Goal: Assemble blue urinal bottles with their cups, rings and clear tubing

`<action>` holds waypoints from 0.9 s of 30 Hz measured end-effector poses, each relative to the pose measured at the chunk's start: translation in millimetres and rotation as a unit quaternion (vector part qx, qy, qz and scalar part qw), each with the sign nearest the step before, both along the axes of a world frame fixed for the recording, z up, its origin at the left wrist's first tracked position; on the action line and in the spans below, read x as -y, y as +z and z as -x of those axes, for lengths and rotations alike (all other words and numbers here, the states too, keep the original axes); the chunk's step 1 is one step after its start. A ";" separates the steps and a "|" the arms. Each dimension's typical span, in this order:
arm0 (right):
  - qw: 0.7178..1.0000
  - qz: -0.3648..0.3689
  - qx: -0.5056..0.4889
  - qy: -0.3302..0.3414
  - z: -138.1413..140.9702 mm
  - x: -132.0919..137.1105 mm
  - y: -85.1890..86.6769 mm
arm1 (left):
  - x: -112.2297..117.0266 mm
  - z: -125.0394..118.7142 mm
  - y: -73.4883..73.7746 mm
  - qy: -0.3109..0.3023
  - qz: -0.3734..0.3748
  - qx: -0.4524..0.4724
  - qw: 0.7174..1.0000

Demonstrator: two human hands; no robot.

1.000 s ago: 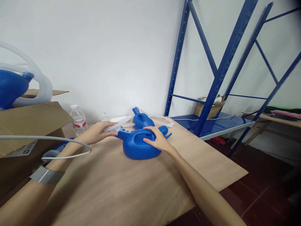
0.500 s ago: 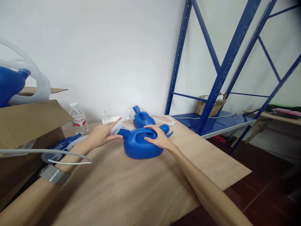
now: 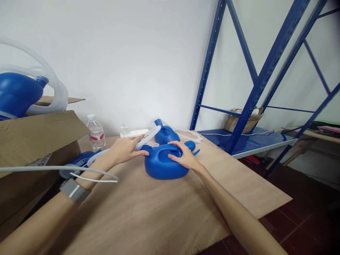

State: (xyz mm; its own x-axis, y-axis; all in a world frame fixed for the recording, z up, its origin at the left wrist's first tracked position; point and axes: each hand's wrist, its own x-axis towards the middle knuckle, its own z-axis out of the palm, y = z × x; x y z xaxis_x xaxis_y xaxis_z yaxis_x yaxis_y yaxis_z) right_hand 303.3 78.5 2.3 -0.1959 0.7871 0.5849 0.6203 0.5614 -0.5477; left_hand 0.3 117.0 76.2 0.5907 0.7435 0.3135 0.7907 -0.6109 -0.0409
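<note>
A blue plastic jug (image 3: 166,170) lies on the tabletop with its neck toward the left. My right hand (image 3: 186,156) is closed around the jug's handle, its thumb on the near side and its fingers over the top. My left hand (image 3: 127,150) is at the jug's neck, the thumb touching it. A translucent white hose (image 3: 149,137) passes between that thumb and the fingers; my palm hides part of it. Right behind sits a second blue jug (image 3: 166,134). A round blue piece (image 3: 190,145) and a thin blue strip (image 3: 197,152) show beyond my right hand.
At left, an open cardboard box (image 3: 39,138) carries another blue jug (image 3: 20,92) with a coiled hose (image 3: 60,95). A water bottle (image 3: 96,132) and a white power strip (image 3: 135,133) stand near the wall. Blue metal shelving (image 3: 245,106) rises at right; a grey cable (image 3: 58,168) crosses my left forearm.
The view has shifted a little, so everything sits further right. The hose end by my left hand now points up to the right, away from the jug's neck. My right hand keeps its hold.
</note>
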 end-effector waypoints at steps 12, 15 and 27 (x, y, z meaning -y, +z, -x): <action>0.999 0.003 -0.022 0.033 -8.0 -3.1 -2.6 | 8.5 -46.4 16.9 -0.071 -0.192 -0.068 0.977; 0.999 0.005 -0.021 0.027 -8.6 -1.5 -1.7 | 4.7 -39.1 17.1 -0.086 -0.201 -0.079 0.973; 0.999 0.017 -0.043 0.008 -2.0 9.5 15.6 | -8.6 -36.7 24.7 -0.123 0.055 0.034 0.990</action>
